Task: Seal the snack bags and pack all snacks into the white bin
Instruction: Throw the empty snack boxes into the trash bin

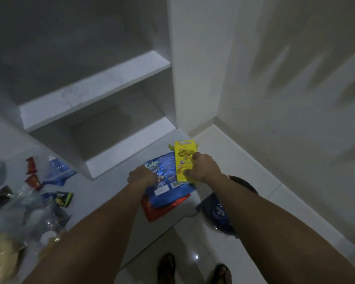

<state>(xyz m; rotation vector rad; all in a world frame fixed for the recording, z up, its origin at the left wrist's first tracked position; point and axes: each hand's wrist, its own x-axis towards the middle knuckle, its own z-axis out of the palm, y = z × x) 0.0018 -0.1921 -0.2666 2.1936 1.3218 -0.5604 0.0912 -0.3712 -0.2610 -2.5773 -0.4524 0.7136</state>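
Lying flat, yellow snack pack (183,163) overlaps seemingly crinkled blue bag (168,181).

The blue snack bag (168,177) under my left hand (140,176) reads "Kalpa" in white at its top corner. Print on the yellow pack (182,162) I grip is blurred, unreadable.

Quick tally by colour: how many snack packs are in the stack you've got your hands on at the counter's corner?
Yellow: 1, yellow pack, on top, under the right hand
Blue: 1, blue bag, under the left hand
Red: 1, red bag, at the bottom
Total: 3 visible; anything beneath is hidden.
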